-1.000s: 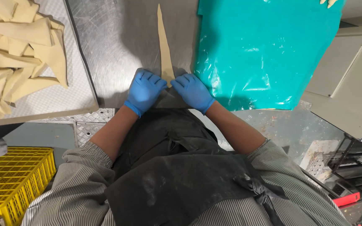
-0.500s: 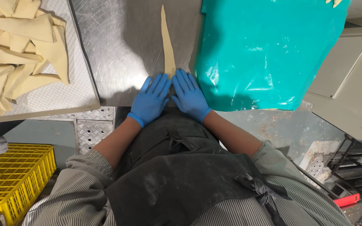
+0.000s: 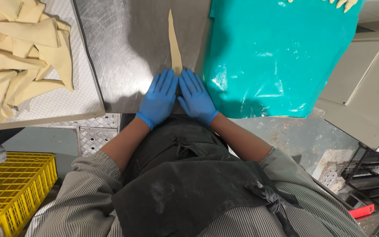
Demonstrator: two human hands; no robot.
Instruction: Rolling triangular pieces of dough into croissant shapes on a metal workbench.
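Blue gloves, striped sleeves, black apron (flour-dusted).

A teal plastic sheet, piled dough strips, and a yellow crate.

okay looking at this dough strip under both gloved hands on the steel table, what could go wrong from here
1. The dough strip is long and tapers to a thin tip, so uneven pressure from the left hand and right hand might tear or skew it.
2. The strip lies close beside the teal plastic sheet; it could catch that edge.
3. Both hands sit near the steel table front edge, so dough may slip off.
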